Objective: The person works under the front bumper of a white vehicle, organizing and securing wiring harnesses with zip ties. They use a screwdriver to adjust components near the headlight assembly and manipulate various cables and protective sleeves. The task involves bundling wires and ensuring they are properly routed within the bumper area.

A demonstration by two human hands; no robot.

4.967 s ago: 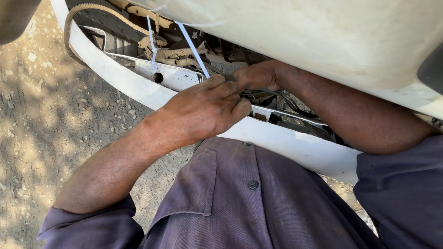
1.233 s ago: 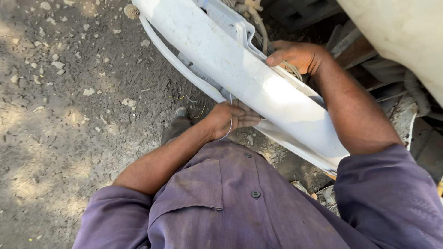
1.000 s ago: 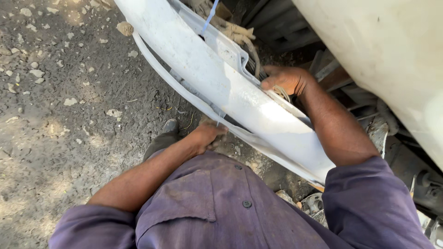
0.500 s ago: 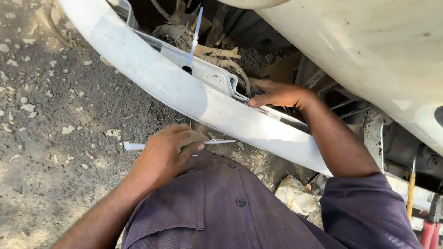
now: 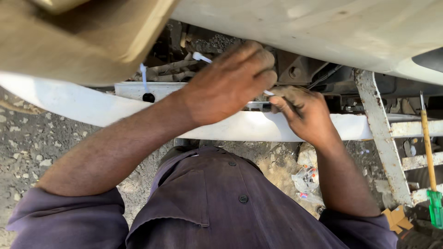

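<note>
A long white bumper panel (image 5: pixel 69 108) hangs loose across the view under a cream vehicle body (image 5: pixel 323 27). My left hand (image 5: pixel 228 83) is raised in front of the panel's upper edge, its fingers closed on a white plastic cable tie (image 5: pixel 201 57) whose end sticks out to the upper left. My right hand (image 5: pixel 302 113) is just to the right of the left one, fingertips pinched at the tie's other end against the panel's edge. Another white tie (image 5: pixel 144 79) hangs through a dark hole (image 5: pixel 148 97) further left.
A rusty white metal bracket (image 5: pixel 380 138) stands at the right. A screwdriver with a green handle (image 5: pixel 433 203) and a yellow shaft leans at the far right. Gravel ground (image 5: pixel 27 147) lies at the left, with litter (image 5: pixel 307 177) under the panel. My purple shirt (image 5: pixel 221 207) fills the bottom.
My left hand picked a white cable tie up from near the ground and lifted it to the panel's edge. My right hand stayed at the edge and now pinches the tie. The view rose.
</note>
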